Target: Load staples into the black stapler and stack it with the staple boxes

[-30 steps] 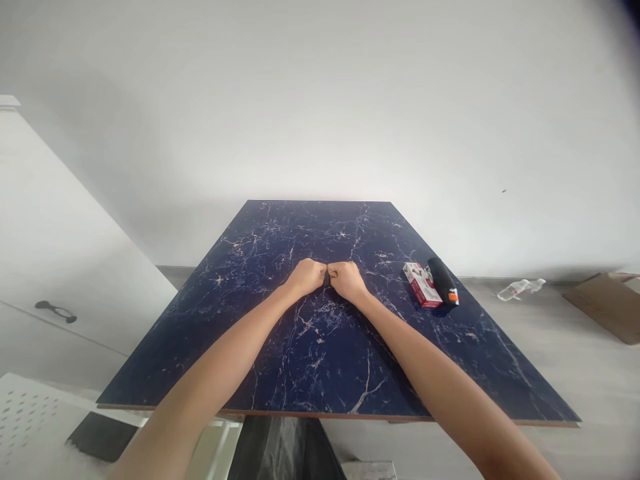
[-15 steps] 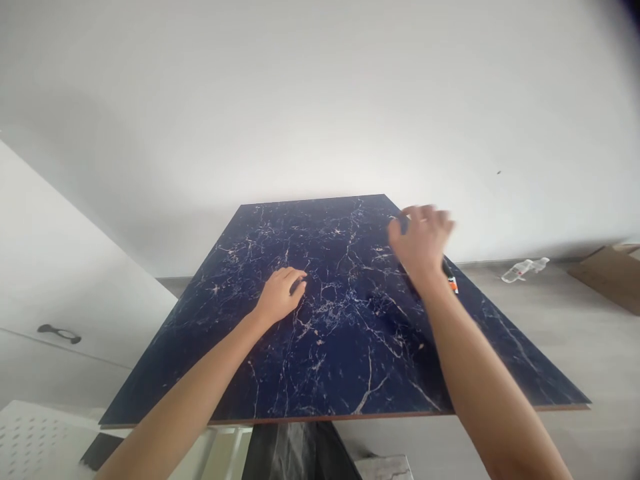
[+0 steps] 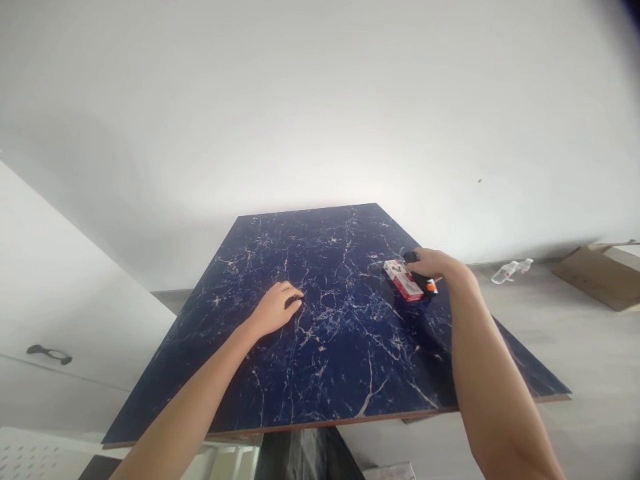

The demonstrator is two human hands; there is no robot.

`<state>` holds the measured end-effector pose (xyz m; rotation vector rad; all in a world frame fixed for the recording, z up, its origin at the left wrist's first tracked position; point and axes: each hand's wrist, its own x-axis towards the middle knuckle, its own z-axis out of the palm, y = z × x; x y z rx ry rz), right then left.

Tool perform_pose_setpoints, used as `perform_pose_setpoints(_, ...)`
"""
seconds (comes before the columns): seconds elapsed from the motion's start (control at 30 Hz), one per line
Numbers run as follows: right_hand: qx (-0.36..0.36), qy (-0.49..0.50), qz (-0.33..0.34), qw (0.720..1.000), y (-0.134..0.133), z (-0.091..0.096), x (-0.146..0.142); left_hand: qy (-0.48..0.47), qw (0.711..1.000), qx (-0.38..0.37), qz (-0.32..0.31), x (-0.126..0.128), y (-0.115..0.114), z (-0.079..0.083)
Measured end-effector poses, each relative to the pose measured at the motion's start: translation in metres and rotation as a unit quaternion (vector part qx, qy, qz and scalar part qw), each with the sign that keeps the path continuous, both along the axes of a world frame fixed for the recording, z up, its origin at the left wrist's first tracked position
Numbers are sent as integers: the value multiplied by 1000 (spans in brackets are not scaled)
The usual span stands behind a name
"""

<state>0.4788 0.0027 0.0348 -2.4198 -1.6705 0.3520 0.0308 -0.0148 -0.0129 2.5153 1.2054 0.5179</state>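
My left hand (image 3: 279, 307) rests on the dark blue marbled tabletop (image 3: 330, 373). Its fingers are stretched forward, with a small gap to the thumb and nothing visible in it. Farther right, my right hand (image 3: 434, 263) reaches down over a black object with an orange-and-white end (image 3: 425, 283). The fingers are closed around its far part, which they partly hide, so its exact kind is unclear. Just left of that hand lies a small red-and-white box (image 3: 403, 281), flat on the tabletop and close against the black object.
A white wall (image 3: 310, 113) stands behind the table. At left is a white cabinet with a dark handle (image 3: 49, 354). On the floor to the right lie clear plastic bottles (image 3: 505, 271) and an open cardboard box (image 3: 595, 275).
My right hand has come down onto the black object from a raised, blurred position. The red-and-white box, hidden before, now shows. My left hand stays at its spot, its thumb nearer the fingers.
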Motion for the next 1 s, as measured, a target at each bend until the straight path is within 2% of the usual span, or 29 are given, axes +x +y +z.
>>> perform_pose_setpoints(0.1, -54, 28, 69, 996, 13, 7, -53, -8, 1000, 13, 13, -5, 3, -2)
perform_pose_setpoints(0.2, -15, 16, 132, 991, 27, 11, -126, -37, 997, 22, 57, -9, 7, -4)
perform_pose_setpoints(0.27, -5, 23, 167, 986, 35, 11, -178, -82, 993, -8, 88, -12, 11, -5)
perform_pose_setpoints(0.37, -28, 106, 223, 969, 42, 8, -252, -139, 982, -41, 124, -18, 19, -9)
perform_pose_setpoints(0.43, -27, 161, 244, 956, 46, 7, -294, -137, 978, -20, 158, -24, 25, -11)
perform_pose_setpoints(0.5, -18, 183, 253, 950, 50, 6, -324, -119, 974, 3, 195, -32, 31, -13)
perform_pose_setpoints(0.57, -37, 222, 259, 939, 58, 3, -339, -107, 970, 9, 218, -41, 35, -13)
perform_pose_setpoints(0.63, -58, 280, 255, 924, 67, -3, -341, -102, 969, 14, 226, -45, 37, -12)
perform_pose_setpoints(0.8, 47, 346, 211, 913, 89, -33, -319, -88, 960, 56, 261, -36, 26, -9)
perform_pose_setpoints(0.93, 49, 416, 263, 869, 93, -57, -311, -19, 959, 108, 262, -24, 14, -3)
perform_pose_setpoints(1.0, 54, 424, 267, 864, 93, -64, -309, 0, 959, 110, 260, -21, 11, -1)
